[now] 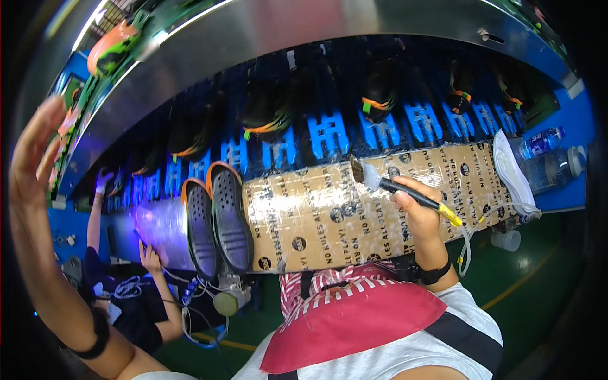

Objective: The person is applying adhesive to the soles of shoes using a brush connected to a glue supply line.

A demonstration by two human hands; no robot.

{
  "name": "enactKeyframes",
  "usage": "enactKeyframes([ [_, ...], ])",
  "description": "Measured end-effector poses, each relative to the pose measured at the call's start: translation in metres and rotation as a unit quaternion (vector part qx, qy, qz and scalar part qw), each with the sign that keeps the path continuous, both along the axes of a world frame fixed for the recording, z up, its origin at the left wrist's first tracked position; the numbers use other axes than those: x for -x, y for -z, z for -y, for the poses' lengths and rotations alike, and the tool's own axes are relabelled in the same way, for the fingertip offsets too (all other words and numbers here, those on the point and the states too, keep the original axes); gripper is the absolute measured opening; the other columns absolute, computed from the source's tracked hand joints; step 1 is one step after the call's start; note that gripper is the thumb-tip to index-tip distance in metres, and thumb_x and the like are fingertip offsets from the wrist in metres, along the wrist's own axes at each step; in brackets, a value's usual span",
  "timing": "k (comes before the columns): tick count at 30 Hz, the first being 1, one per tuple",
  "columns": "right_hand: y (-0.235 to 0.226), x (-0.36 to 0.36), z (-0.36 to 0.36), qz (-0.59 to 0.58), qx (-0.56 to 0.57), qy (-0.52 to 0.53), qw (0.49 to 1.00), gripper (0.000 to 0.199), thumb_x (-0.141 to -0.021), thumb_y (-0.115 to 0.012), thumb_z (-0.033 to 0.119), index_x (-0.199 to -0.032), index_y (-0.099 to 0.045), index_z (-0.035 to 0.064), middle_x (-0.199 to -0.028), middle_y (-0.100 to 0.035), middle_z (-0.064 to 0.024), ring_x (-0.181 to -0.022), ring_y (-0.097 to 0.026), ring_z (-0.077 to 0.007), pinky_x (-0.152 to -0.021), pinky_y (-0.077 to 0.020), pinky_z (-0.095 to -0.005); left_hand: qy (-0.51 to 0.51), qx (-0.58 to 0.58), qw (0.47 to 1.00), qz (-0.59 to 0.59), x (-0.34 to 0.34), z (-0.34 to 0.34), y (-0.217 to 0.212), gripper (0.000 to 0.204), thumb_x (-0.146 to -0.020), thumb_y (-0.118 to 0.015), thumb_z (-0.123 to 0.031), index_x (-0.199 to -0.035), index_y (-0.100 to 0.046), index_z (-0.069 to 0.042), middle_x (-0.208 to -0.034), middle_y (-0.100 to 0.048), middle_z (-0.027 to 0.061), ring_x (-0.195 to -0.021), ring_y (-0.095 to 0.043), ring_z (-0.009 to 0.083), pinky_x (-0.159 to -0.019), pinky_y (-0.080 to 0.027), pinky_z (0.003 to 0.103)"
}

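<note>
My right hand (419,209) grips a paintbrush (410,192) by its black, yellow-ended handle. The brush's pale bristle end, dark at the tip, is over the board (304,221), which is covered in printed brown paper and clear film. My left hand (37,149) is raised at the far left, its fingers stretched out and nothing seen in them. It appears near the upper rack, where an orange and green shoe part (113,50) lies. Two dark shoe soles with holes and orange rims, one (201,231) beside the other (230,218), lie at the board's left end.
Black shoe uppers (263,114) with orange edges sit along a line of blue holders (329,134). A white face mask (512,171), a labelled bottle (543,143) and a clear jug (551,170) are at the right. A co-worker's hand (151,258) is at the left, near hanging cables (190,291).
</note>
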State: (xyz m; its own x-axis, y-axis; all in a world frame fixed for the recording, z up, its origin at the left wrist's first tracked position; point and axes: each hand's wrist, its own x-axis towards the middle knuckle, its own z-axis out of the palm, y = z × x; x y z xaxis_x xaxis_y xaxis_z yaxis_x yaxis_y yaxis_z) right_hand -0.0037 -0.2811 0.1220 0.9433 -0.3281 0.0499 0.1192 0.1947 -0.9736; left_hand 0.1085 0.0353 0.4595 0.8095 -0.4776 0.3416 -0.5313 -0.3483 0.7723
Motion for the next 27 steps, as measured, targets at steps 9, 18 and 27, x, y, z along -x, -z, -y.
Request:
enactKeyframes([
  [9, -0.001, 0.005, -0.027, 0.020, -0.004, -0.019, 1.000, 0.030, -0.076, -0.067, 0.008, -0.102, -0.062, -0.0052, -0.078, -0.065, -0.0098, -0.064, -0.058, -0.0098, -0.060, -0.0459, -0.0201, -0.290, 0.014, 0.947, -0.138, 0.076, -0.064, 0.107, 0.064, -0.094, -0.014, -0.051, -0.138, -0.026, -0.006, -0.115, -0.058, 0.0119, -0.105, -0.052, 0.0138, -0.088, -0.030, 0.026],
  [18, -0.011, 0.005, -0.029, -0.002, 0.010, -0.028, 1.000, 0.030, -0.075, -0.068, 0.009, -0.102, -0.062, -0.0048, -0.075, -0.065, -0.0081, -0.063, -0.057, -0.0085, -0.059, -0.0450, -0.0189, -0.453, 0.081, 0.869, -0.182, 0.072, -0.107, 0.259, 0.061, -0.093, -0.019, -0.054, -0.141, -0.024, -0.016, -0.128, -0.047, 0.0183, -0.126, -0.034, 0.0281, -0.105, -0.014, 0.045],
  [27, -0.008, 0.002, -0.031, -0.018, 0.016, -0.028, 0.999, 0.030, -0.076, -0.067, 0.010, -0.102, -0.062, -0.0048, -0.075, -0.065, -0.0083, -0.062, -0.057, -0.0086, -0.058, -0.0448, -0.0189, -0.500, -0.367, 0.770, -0.151, 0.093, -0.140, 0.380, 0.059, -0.093, -0.032, -0.042, -0.142, -0.016, -0.013, -0.137, -0.031, 0.0234, -0.130, -0.017, 0.0443, -0.099, -0.010, 0.064],
])
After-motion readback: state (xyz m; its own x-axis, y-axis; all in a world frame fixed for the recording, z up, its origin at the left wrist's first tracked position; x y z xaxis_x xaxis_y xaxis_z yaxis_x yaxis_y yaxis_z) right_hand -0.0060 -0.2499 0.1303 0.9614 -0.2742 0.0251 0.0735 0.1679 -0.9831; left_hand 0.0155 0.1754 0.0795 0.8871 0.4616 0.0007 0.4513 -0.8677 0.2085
